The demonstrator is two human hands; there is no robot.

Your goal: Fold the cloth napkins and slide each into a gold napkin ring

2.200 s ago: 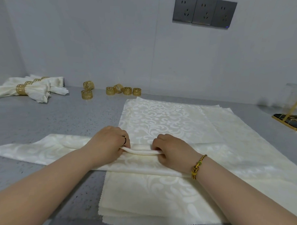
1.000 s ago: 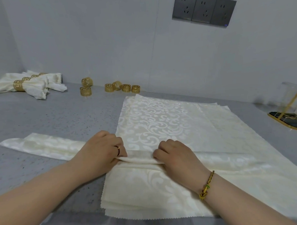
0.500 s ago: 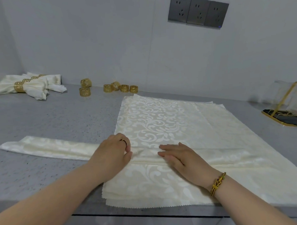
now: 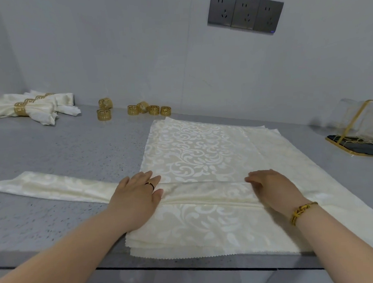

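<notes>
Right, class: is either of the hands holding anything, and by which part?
Nothing is gripped. The left hand and right hand lie flat, fingers fairly straight, pressing on the folded napkin strip.

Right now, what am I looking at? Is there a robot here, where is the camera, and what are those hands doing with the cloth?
There is no robot. These are a person's two bare hands, filmed by one camera worn on the head, looking forward and down. The left hand and right hand press flat on a napkin folded into a long strip. The strip lies across a stack of flat napkins on a grey counter. Neither hand grips anything. Six loose gold rings sit at the back. Finished napkins, already in rings, lie far left.
</notes>
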